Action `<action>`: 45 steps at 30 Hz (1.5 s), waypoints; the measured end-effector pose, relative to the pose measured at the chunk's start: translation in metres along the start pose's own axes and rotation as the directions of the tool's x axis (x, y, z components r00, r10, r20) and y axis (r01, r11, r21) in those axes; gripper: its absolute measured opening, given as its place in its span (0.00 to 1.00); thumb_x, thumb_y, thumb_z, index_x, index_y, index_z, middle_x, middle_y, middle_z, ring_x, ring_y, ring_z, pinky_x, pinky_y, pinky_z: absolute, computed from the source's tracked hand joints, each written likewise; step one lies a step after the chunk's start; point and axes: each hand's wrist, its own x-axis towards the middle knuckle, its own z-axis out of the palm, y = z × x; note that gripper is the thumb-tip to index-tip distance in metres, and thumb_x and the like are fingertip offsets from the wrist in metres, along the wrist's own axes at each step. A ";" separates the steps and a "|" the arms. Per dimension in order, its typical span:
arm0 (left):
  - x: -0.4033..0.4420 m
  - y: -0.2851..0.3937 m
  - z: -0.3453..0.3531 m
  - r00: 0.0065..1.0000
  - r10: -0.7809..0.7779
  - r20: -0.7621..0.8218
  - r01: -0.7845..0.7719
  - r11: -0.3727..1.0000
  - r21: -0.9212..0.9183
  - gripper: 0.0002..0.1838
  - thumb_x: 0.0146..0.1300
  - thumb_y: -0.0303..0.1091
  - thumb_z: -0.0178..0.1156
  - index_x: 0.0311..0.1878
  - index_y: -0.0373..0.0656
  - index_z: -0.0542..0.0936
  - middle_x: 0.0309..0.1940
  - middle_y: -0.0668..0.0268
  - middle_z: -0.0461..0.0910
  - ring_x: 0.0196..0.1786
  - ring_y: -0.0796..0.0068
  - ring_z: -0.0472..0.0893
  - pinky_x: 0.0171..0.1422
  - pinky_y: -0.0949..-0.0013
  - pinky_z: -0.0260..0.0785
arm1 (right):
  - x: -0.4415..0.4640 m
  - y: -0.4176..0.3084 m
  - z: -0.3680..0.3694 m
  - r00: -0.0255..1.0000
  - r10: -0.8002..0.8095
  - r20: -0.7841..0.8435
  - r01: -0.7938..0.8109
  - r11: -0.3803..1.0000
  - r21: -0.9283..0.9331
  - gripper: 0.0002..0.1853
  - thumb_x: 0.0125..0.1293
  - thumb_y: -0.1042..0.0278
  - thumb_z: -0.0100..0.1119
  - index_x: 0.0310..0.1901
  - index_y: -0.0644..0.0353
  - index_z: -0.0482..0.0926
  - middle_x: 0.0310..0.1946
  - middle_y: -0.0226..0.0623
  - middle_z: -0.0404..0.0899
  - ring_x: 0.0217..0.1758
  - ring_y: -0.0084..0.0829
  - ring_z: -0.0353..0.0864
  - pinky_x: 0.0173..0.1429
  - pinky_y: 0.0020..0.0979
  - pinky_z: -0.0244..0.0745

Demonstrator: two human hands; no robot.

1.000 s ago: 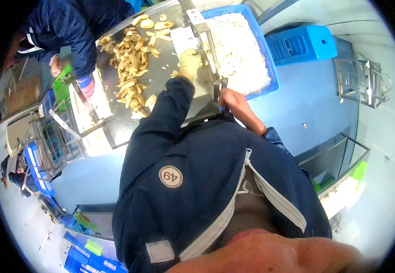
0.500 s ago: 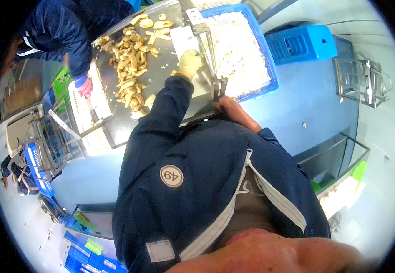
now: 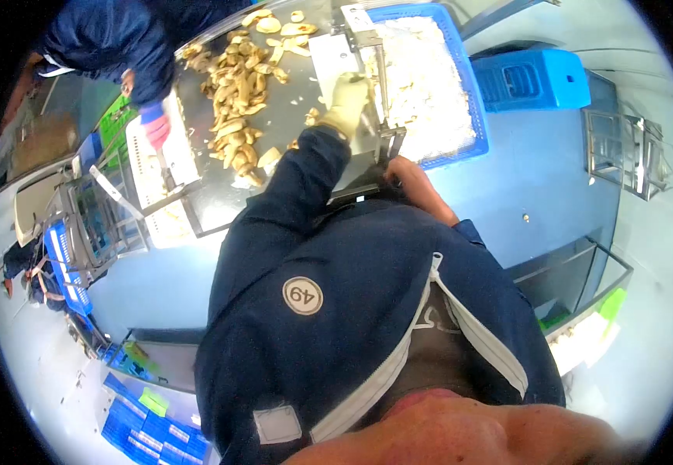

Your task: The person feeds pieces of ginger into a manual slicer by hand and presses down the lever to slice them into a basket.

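My left hand [image 3: 349,101], in a pale yellow glove, reaches over the steel worktop [image 3: 290,124] onto a white board [image 3: 333,62] beside a metal frame [image 3: 383,85]. Blur and glare hide its fingers. Small brownish pieces [image 3: 311,116] lie against the glove's left side. My bare right hand [image 3: 410,180] is curled at the worktop's near edge, by the frame's near end; what it grips is hidden. Left of my gloved hand lies a heap of elongated tan pieces [image 3: 237,85] that look like mushrooms. Larger pale slices [image 3: 268,25] lie at the far end.
Right of the frame stands a blue basket [image 3: 482,132] of white shreds [image 3: 421,85]. Beyond it is a blue plastic stool [image 3: 534,77]. At left, a co-worker's pink-gloved hand [image 3: 156,132] holds a bladed tool [image 3: 166,172] over a white perforated tray [image 3: 141,155]. A metal rack [image 3: 627,151] stands far right.
The whole view has shifted, so the worktop sits further right and slightly higher. My gloved left hand now looks longer, stretched further along the board. My right hand stays by the frame.
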 end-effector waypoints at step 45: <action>0.028 -0.025 -0.021 0.988 0.073 -0.135 -0.023 0.940 0.339 0.11 0.65 0.29 0.59 0.47 0.34 0.80 0.26 0.62 0.82 0.21 0.75 0.79 0.27 0.73 0.72 | 0.000 -0.010 -0.003 0.983 0.181 0.001 -0.180 0.978 0.102 0.20 0.70 0.55 0.43 0.31 0.65 0.74 0.29 0.41 0.73 0.35 0.35 0.72 0.44 0.32 0.68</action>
